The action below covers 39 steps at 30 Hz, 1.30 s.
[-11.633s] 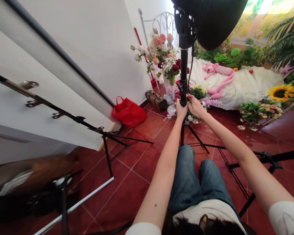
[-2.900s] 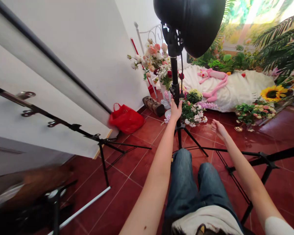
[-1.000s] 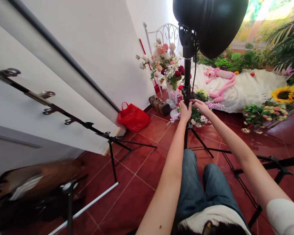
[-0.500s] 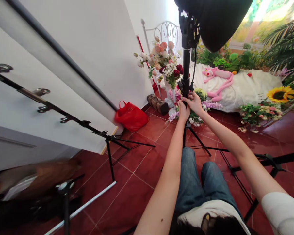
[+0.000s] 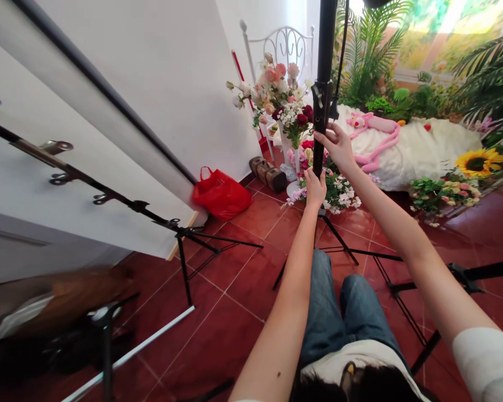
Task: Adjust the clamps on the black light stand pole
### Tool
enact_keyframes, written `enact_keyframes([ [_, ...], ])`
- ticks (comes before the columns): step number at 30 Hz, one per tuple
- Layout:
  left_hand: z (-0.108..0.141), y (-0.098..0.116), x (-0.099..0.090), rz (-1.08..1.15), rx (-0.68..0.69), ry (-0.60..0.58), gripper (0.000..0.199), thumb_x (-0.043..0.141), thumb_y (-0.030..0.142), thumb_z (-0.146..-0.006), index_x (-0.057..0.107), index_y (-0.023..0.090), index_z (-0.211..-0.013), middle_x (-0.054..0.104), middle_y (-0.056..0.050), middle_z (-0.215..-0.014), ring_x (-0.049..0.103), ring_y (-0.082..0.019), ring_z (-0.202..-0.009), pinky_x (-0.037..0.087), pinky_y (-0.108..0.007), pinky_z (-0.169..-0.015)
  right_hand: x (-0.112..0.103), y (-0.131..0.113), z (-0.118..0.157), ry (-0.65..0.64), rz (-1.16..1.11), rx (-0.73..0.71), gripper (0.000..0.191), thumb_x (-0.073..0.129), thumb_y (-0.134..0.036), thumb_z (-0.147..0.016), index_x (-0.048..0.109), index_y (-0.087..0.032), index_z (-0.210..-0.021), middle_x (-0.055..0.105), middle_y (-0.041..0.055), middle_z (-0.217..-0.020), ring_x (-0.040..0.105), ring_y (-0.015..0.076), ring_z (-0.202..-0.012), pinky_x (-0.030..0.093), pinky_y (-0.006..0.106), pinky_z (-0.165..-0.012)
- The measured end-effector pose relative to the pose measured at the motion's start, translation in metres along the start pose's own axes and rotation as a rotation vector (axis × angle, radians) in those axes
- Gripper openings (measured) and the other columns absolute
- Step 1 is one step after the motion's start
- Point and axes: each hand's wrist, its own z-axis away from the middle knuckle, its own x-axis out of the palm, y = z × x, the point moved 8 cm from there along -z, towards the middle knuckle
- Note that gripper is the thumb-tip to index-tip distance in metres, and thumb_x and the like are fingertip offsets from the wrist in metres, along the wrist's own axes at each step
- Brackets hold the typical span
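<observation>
In front of me stands a black light stand (image 5: 324, 64), upright on spread tripod legs (image 5: 339, 240). My left hand (image 5: 316, 190) is wrapped round its lower tube. A little higher, my right hand (image 5: 337, 146) is at the same pole, thumb and fingers closed about it just under the collar with the clamp knob (image 5: 322, 100). A black cable (image 5: 341, 56) hangs beside the pole. Only the lower edge of the dark lamp head (image 5: 375, 3) shows at the top of the view.
A red bag (image 5: 222, 195) sits by the wall. Left are a stand with clips (image 5: 100, 198) and a white rod (image 5: 129, 354) on the tiles. Flowers (image 5: 276, 89), a white-draped bed (image 5: 436, 148) and a pink plush toy (image 5: 377, 125) lie beyond. More black stand legs (image 5: 402, 287) spread at right.
The upper pole and lamp head have risen, the lamp nearly out of view. My right hand has moved up the pole, away from my left, which stays low on the tube.
</observation>
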Motion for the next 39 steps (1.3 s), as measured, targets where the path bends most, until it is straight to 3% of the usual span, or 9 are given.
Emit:
enact_keyframes([
  [5,-0.001,0.001,-0.001,-0.008,-0.002,0.017,0.042,0.037,0.056,-0.098,0.043,0.019,-0.118,0.052,-0.018,-0.122,0.052,-0.028,-0.125,0.040,-0.047,-0.112,-0.001,0.003,0.003,-0.031,0.058,-0.028,0.057,0.074,-0.061,-0.077,0.060,-0.026,-0.121,0.071,0.0051,-0.121,0.065,0.0213,-0.119,0.054,0.036,-0.104],
  [9,0.000,0.002,-0.001,-0.012,-0.011,0.027,0.041,0.038,0.053,-0.099,0.043,0.019,-0.119,0.052,-0.019,-0.124,0.052,-0.028,-0.126,0.040,-0.048,-0.113,-0.010,0.011,0.030,-0.115,0.186,-0.012,0.060,0.068,-0.063,-0.082,0.058,-0.026,-0.128,0.068,0.0072,-0.127,0.061,0.0225,-0.124,0.053,0.039,-0.105],
  [14,0.001,0.006,-0.003,-0.019,0.026,0.042,0.042,0.035,0.054,-0.099,0.043,0.017,-0.118,0.053,-0.020,-0.122,0.054,-0.028,-0.123,0.041,-0.046,-0.111,-0.030,0.045,0.075,-0.218,0.499,0.063,0.054,0.040,-0.063,-0.097,0.062,-0.022,-0.125,0.068,0.0102,-0.127,0.063,0.0251,-0.119,0.048,0.044,-0.108],
  [19,0.001,0.006,-0.004,-0.016,0.043,0.048,0.046,0.033,0.058,-0.098,0.044,0.017,-0.116,0.052,-0.020,-0.122,0.054,-0.027,-0.124,0.042,-0.045,-0.111,-0.027,0.079,0.073,-0.274,0.600,0.081,0.060,0.030,-0.066,-0.098,0.062,-0.021,-0.121,0.068,0.0125,-0.124,0.063,0.0272,-0.118,0.045,0.044,-0.108],
  [25,0.001,0.006,-0.004,-0.028,0.034,0.035,0.043,0.035,0.056,-0.099,0.044,0.017,-0.115,0.052,-0.020,-0.122,0.053,-0.027,-0.124,0.041,-0.047,-0.112,-0.031,0.118,0.057,-0.053,0.358,0.246,0.053,0.033,-0.066,-0.096,0.056,-0.022,-0.113,0.065,0.0099,-0.114,0.063,0.0222,-0.109,0.050,0.039,-0.103],
  [28,0.001,0.006,-0.004,-0.022,0.024,0.028,0.040,0.036,0.054,-0.099,0.043,0.018,-0.115,0.053,-0.019,-0.122,0.054,-0.027,-0.123,0.041,-0.046,-0.112,-0.035,0.133,0.062,0.058,0.179,0.362,0.046,0.046,-0.065,-0.090,0.049,-0.024,-0.110,0.064,0.0068,-0.106,0.064,0.0199,-0.100,0.055,0.036,-0.092],
  [31,0.002,0.007,-0.004,-0.010,0.013,0.025,0.038,0.037,0.054,-0.099,0.043,0.020,-0.115,0.053,-0.017,-0.122,0.053,-0.026,-0.123,0.041,-0.046,-0.112,-0.038,0.137,0.066,0.135,0.088,0.432,0.047,0.062,-0.061,-0.082,0.046,-0.025,-0.108,0.062,-0.0005,-0.085,0.064,0.0159,-0.082,0.056,0.031,-0.079],
  [35,0.002,0.009,-0.004,-0.002,0.003,0.024,0.038,0.038,0.053,-0.099,0.043,0.019,-0.115,0.053,-0.018,-0.122,0.053,-0.026,-0.124,0.041,-0.045,-0.112,-0.044,0.134,0.059,0.197,0.200,0.502,0.038,0.073,-0.045,-0.075,0.052,-0.022,-0.095,0.056,-0.0055,-0.070,0.056,0.0117,-0.063,0.052,0.026,-0.065],
  [39,0.002,0.009,-0.005,0.000,-0.016,0.019,0.036,0.037,0.052,-0.099,0.044,0.020,-0.114,0.053,-0.017,-0.121,0.053,-0.026,-0.125,0.041,-0.046,-0.112,-0.049,0.134,0.050,0.275,0.389,0.584,0.024,0.074,-0.029,-0.068,0.056,-0.019,-0.081,0.058,-0.0034,-0.067,0.058,0.0140,-0.064,0.054,0.030,-0.070],
])
